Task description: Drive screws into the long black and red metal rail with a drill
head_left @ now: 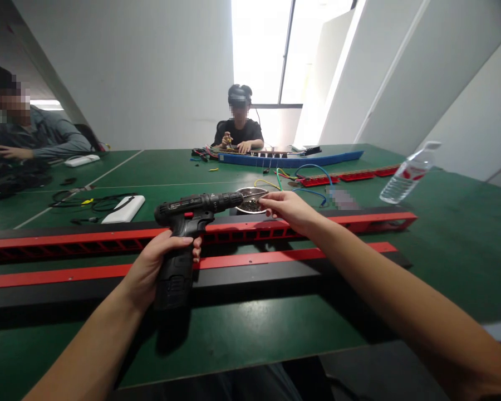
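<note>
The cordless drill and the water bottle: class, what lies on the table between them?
In the head view, between the cordless drill and the water bottle lie the right hand, a metal bowl of small dark parts, and loose coloured wires.

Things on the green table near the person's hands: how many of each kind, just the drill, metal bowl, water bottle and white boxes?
Drill, gripped by the left hand: 1
Metal bowl, by the right hand: 1
Water bottle: 1
White boxes: 2
Total: 5
</note>
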A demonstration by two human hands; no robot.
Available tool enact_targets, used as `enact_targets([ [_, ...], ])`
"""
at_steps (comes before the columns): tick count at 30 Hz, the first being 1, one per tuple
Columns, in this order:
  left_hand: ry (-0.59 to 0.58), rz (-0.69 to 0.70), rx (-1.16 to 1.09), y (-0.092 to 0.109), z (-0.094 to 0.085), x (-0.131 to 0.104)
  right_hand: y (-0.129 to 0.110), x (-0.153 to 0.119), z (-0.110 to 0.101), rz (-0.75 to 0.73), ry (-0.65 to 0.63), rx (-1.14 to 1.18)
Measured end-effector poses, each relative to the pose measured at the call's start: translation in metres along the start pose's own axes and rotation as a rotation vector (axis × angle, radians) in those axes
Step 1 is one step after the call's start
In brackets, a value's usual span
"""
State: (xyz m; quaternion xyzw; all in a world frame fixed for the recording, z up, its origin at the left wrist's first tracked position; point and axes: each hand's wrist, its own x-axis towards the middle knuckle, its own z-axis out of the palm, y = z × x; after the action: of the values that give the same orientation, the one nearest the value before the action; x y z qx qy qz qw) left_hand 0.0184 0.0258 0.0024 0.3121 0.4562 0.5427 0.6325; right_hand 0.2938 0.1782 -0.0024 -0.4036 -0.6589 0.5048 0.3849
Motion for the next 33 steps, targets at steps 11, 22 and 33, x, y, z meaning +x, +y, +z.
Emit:
enact_targets([
  [11,0.045,0.038,0.134,-0.003,0.002,-0.001,0.023,-0.003,0.003,-0.001,0.245,0.204],
  [22,0.069,0.042,0.147,-0.005,0.002,-0.001,0.026,-0.002,0.006,-0.071,0.223,0.203],
  [33,0.078,0.035,0.181,-0.003,0.002,-0.001,0.025,-0.004,0.007,-0.096,0.203,0.224],
])
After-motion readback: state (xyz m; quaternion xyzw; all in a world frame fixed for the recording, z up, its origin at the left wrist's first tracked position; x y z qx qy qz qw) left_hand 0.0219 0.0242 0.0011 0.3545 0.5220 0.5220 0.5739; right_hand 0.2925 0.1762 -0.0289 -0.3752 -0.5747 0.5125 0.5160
